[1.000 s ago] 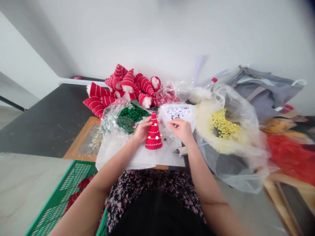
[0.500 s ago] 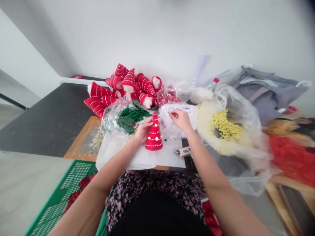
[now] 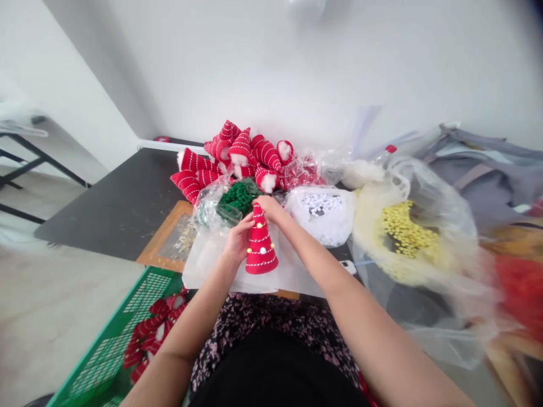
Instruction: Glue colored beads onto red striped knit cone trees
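My left hand (image 3: 238,242) is closed around the left side of a red cone-shaped Christmas tree (image 3: 261,261). The cone stands nearly upright, wound with white stitched cord and dotted with small white and yellow pom-poms. At its tip, my right hand (image 3: 271,209) has its fingers bent in a pinch, partly behind the cone; whatever they hold is too small or hidden. Just behind the hands lies a clear bag of green pom-poms (image 3: 237,198). To the right sits a bag of white pom-poms (image 3: 320,204).
Stuffed red cones (image 3: 241,150) are heaped against the wall. A bag of yellow pom-poms (image 3: 407,229) lies right, near a partly hidden glue gun (image 3: 348,267). White paper (image 3: 203,260) covers the work area. A green basket (image 3: 102,345) with red pieces stands lower left.
My right hand has moved left from the white pom-pom bag to the cone's tip. My left hand still holds the cone. The camera view has shifted, showing more of the basket.
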Action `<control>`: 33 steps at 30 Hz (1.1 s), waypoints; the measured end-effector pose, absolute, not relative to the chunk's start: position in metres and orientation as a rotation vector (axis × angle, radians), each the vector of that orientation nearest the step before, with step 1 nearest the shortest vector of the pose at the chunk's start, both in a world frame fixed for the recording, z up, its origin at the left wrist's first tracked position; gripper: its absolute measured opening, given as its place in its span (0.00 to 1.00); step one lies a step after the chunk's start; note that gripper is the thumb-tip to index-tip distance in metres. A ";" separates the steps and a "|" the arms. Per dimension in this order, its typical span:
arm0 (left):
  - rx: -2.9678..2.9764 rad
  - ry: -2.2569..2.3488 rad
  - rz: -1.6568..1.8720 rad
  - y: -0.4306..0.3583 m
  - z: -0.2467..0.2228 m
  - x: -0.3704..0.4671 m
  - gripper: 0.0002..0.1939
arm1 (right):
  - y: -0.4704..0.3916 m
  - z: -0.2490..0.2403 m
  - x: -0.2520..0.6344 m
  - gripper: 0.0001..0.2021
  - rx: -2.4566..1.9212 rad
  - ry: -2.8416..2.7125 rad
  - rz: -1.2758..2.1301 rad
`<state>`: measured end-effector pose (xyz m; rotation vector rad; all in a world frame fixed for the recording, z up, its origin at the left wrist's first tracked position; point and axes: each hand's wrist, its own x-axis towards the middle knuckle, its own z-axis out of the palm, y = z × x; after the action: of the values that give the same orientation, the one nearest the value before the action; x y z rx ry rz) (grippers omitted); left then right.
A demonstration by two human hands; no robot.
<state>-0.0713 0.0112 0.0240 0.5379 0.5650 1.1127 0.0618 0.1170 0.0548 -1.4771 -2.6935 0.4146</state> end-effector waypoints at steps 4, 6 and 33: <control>0.448 0.621 1.189 0.000 0.007 -0.075 0.24 | 0.109 0.052 0.059 0.07 -1.451 -2.564 0.446; 0.451 0.621 1.194 -0.001 0.003 -0.074 0.24 | 0.104 0.054 0.068 0.08 -1.454 -2.471 0.458; 0.411 0.620 1.167 -0.002 0.004 -0.072 0.24 | -0.030 0.059 0.122 0.12 -1.016 -2.034 0.426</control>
<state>-0.0720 -0.0016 0.0039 0.4107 0.6200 1.1667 0.1225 -0.0304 0.0591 -1.0161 -2.0339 0.4263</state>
